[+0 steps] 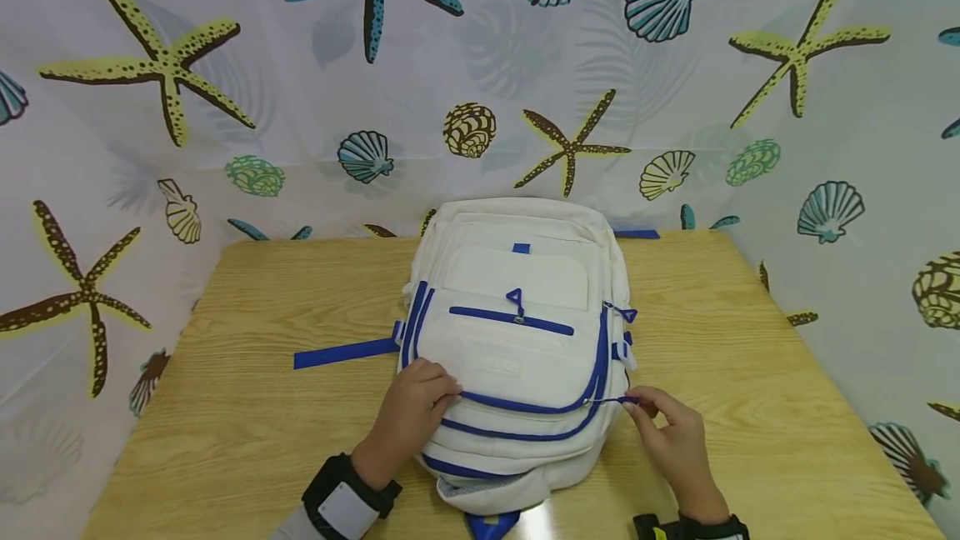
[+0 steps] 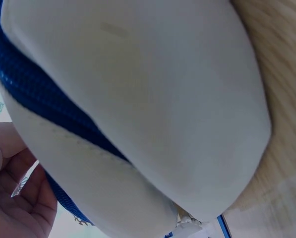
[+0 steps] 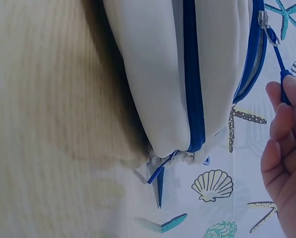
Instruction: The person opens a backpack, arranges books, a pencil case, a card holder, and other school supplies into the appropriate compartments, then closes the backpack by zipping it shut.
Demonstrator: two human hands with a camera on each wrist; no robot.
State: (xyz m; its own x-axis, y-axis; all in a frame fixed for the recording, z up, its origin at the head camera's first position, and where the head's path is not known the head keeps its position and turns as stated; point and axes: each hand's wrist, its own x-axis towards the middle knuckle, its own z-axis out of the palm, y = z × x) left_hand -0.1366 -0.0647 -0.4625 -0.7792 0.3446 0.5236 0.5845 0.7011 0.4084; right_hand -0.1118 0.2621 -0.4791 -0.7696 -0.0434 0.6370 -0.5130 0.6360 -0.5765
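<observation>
A white backpack (image 1: 517,273) with blue zippers lies front side up. My right hand (image 1: 671,436) pinches the cord of a blue zipper pull (image 1: 624,399) at the lower right corner of the front pocket, drawn out taut to the right. In the right wrist view the pull hangs from a metal slider (image 3: 263,20), and beside it the zipper is parted. My left hand (image 1: 414,411) grips the lower left edge of the front pocket, close to the blue zipper (image 1: 517,403). The left wrist view shows its curled fingers (image 2: 36,198) at the pocket's side.
The backpack rests on a wood-grain table (image 1: 300,298). A blue strap (image 1: 345,352) stretches out to its left, and a blue tab (image 1: 491,525) sticks out at the near end. Behind hangs a white cloth (image 1: 420,90) printed with starfish and shells.
</observation>
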